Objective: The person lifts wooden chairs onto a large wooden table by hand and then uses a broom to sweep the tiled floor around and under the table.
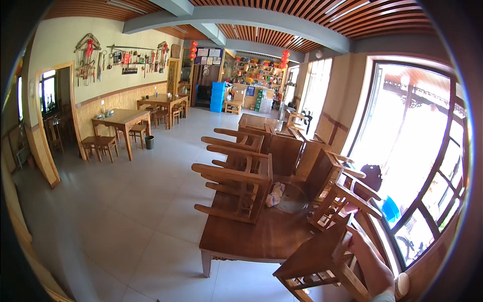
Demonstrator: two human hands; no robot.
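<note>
At the lower right, my right hand (366,247) is closed over the seat edge of a brown wooden stool (314,251), which is tilted with its legs toward me. This stool is beside the near right corner of a dark wooden table (236,241). On the table several more stools lie tipped on their sides, among them one stool (261,173) at the left and another stool (347,196) at the right. Between them sit a crumpled pale cloth or bag (275,195) and a round glassy disc (293,199). My left hand is out of view.
Large windows (402,146) line the right wall. Across the tiled floor (115,211) at the left stand a wooden table (121,118) with stools and a dark bin (149,142). Blue crates (217,97) and stocked shelves (256,75) are at the back.
</note>
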